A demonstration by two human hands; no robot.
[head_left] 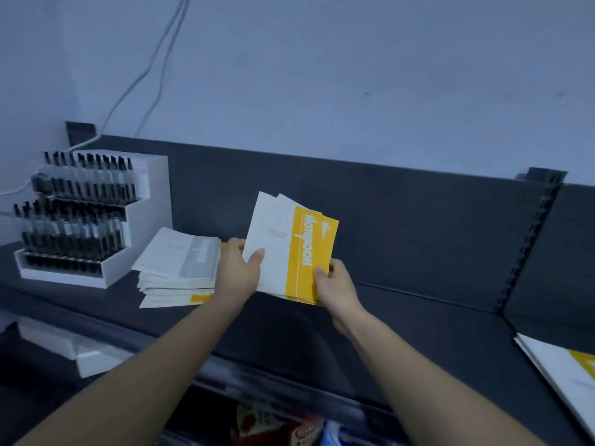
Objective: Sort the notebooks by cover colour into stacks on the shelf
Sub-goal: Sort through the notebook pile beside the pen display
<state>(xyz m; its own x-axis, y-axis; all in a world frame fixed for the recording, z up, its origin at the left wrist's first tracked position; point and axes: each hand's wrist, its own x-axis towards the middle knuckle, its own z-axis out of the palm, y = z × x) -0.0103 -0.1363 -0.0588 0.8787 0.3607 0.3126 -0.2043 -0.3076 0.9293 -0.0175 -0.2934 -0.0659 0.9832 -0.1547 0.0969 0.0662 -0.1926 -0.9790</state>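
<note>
Fingers (257, 255) of left hand (238, 273) pinching the white side of a fanned bundle of yellow notebooks (299, 249), thumb in front, the rest hidden behind. Right hand (336, 289) gripping the yellow-banded lower corner the same way. Bundle upright and tilted, lower edge just over or touching the shelf (418, 333); cannot tell which. Just beside the left hand, a mixed stack (178, 265): grey-banded cover on top, yellow bands showing lower down. Farther left, a white display rack (90, 217) of dark-capped pens or bottles. At the right edge, another yellow-banded notebook (566, 375) on the neighbouring shelf.

Likely trouble, judging from this: covers splayed, so any slackened pinch apt to let inner notebooks slip out and drop past the front lip. Set down too close to the mixed stack, colours blended. Untidy stack edges easily knocked askew by the left wrist.
</note>
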